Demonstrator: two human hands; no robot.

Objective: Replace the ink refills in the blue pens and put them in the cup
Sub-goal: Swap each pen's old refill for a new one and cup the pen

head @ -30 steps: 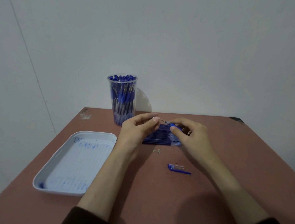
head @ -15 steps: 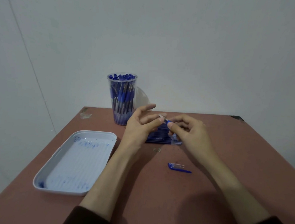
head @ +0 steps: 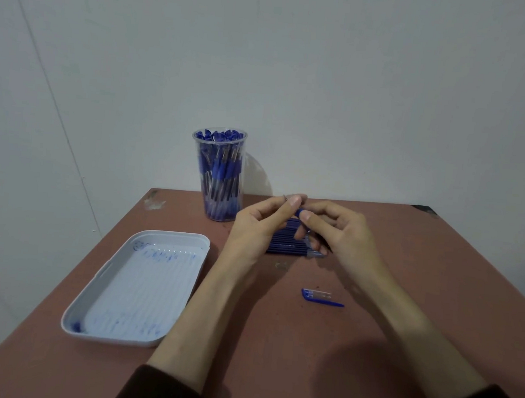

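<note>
- One clear cup [head: 217, 176] stands at the table's far edge, packed with blue pens; there are too many to count.
- One blue pen [head: 299, 213] is held above the table, between the two hands and in front of the cup.
- The right hand [head: 343, 234] curls its thumb and fingers round the pen's blue end.
- The left hand [head: 258, 227] pinches the thin point at the pen's other end between thumb and fingertips.
- One flat row of dark blue refills [head: 286, 242] lies on the table under the hands, partly hidden; their number cannot be told.
- One loose blue cap [head: 321, 296] lies nearer the person, apart from the refills.
- One white tray [head: 172, 234], smeared with blue ink, sits to the left.
- Two dark sleeves [head: 168, 393] show at the bottom edge.
- The table [head: 408, 259] is reddish-brown and scuffed, set against a plain pale wall [head: 329, 77].
- Half a second ago the left hand's fingers were fanned out; now they are drawn together. The cup, tray and cap have not moved.
</note>
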